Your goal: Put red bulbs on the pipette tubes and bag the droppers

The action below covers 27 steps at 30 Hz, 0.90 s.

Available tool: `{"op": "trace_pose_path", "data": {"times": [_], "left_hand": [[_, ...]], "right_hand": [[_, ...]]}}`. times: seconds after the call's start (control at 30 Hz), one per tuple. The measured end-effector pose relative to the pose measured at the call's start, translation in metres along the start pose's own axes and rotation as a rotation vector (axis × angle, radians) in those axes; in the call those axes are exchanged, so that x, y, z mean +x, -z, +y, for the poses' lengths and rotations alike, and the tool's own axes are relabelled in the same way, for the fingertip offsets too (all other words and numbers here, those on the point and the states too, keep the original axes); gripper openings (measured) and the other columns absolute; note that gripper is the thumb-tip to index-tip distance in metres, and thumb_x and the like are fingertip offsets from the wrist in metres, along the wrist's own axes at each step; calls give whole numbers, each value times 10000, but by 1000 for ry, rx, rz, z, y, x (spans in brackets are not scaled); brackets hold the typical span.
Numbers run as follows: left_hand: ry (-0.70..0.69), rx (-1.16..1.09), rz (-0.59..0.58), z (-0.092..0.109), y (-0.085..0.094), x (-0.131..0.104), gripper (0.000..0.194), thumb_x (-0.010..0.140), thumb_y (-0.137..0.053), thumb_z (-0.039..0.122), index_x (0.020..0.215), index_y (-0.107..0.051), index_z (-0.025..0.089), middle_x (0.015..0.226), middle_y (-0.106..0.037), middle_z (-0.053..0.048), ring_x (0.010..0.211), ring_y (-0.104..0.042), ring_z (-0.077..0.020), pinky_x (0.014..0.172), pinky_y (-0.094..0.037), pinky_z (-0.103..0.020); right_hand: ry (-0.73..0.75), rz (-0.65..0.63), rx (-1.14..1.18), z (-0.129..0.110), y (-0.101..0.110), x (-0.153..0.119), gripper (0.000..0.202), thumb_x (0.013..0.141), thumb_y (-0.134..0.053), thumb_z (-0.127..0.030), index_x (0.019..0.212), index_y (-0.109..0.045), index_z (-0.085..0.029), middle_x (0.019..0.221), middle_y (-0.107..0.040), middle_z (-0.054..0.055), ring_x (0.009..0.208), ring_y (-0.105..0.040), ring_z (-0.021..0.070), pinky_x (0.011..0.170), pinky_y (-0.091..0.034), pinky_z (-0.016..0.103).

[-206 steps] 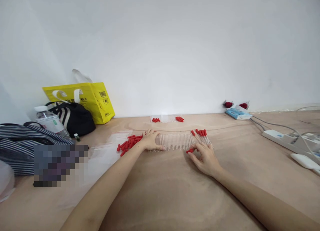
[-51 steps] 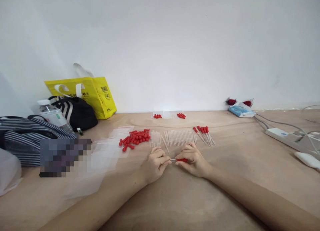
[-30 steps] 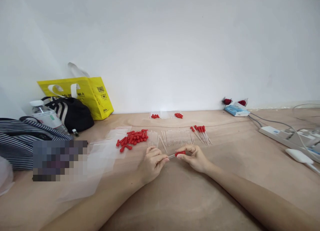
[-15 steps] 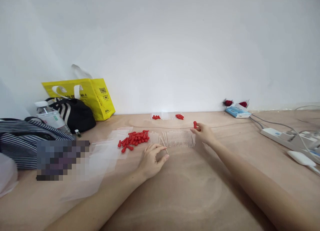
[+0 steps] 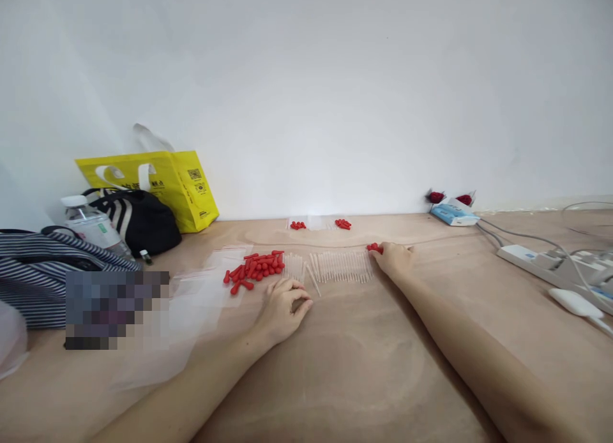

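My right hand (image 5: 393, 259) rests at the right end of a row of thin pale sticks (image 5: 342, 267). Its thumb and fingers are closed around small red bulb-ended pieces (image 5: 373, 247); how many it grips is partly hidden. My left hand (image 5: 287, 307) lies low over the table just in front of the sticks, fingers loosely curled, the thumb slightly apart, nothing visible between them. Just beyond its fingertips, a single stick (image 5: 313, 281) lies slanted, apart from the hand. Left of the row is a pile of red bulb-ended pieces (image 5: 258, 266), partly over clear plastic bags (image 5: 191, 309).
Two small red groups (image 5: 297, 225) (image 5: 343, 224) lie by the wall. On the left stand a yellow bag (image 5: 198, 200), a black bag (image 5: 148, 223), a bottle (image 5: 93, 223) and a striped bag (image 5: 29, 270). A power strip (image 5: 527, 261) and a blue-white packet (image 5: 454, 214) are on the right.
My right hand has lowered the red piece to the table beside the row of sticks. My left hand has drawn back to the left, leaving the slanted stick lying free.
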<state>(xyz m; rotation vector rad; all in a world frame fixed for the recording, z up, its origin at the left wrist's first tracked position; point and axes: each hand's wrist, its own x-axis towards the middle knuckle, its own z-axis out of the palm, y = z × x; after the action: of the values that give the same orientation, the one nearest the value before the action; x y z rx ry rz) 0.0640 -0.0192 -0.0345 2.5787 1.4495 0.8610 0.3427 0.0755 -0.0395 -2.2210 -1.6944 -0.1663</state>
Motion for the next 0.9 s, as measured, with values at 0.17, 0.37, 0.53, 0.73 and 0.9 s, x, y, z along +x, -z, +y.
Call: {"op": "trace_pose_path", "data": {"times": [0.17, 0.37, 0.53, 0.73, 0.9], "left_hand": [[39, 130, 110, -2, -2, 0, 138, 776, -518, 247, 675, -582, 179, 776, -589, -28, 771, -492, -199, 696, -367, -340], [278, 400, 104, -26, 18, 27, 148, 796, -466, 282, 840, -574, 191, 916, -582, -62, 899, -458, -243, 746, -328, -366], [340, 401, 24, -57, 33, 48, 164, 778, -489, 323, 828, -622, 242, 975, -589, -53, 975, -449, -268, 783, -297, -408], [293, 389, 3, -66, 30, 50, 159, 749, -533, 342, 832, -634, 253, 971, -595, -46, 984, -461, -256, 814, -276, -412], [223, 426, 188, -68, 20, 41, 213, 792, -490, 362, 900, -615, 228, 1015, -573, -60, 990, -458, -243, 840, -265, -408]], "right_hand": [[112, 94, 100, -18, 11, -19, 261, 786, -474, -393, 786, -637, -189, 850, -650, 85, 808, -565, 228, 783, -249, 403], [418, -84, 362, -74, 20, -80, 320, 754, -502, -506, 631, -593, -225, 668, -641, 38, 662, -561, 194, 751, -269, 387], [386, -142, 303, -99, 18, -101, 330, 756, -488, -507, 672, -592, -205, 699, -639, 62, 669, -554, 210, 731, -270, 390], [395, -85, 269, -99, 22, -100, 345, 800, -421, -460, 764, -602, -169, 788, -629, 80, 754, -540, 218, 743, -264, 384], [166, 306, 172, -18, 30, -79, 366, 802, -397, -473, 933, -587, -189, 993, -558, 122, 919, -476, 265, 776, -278, 407]]}}
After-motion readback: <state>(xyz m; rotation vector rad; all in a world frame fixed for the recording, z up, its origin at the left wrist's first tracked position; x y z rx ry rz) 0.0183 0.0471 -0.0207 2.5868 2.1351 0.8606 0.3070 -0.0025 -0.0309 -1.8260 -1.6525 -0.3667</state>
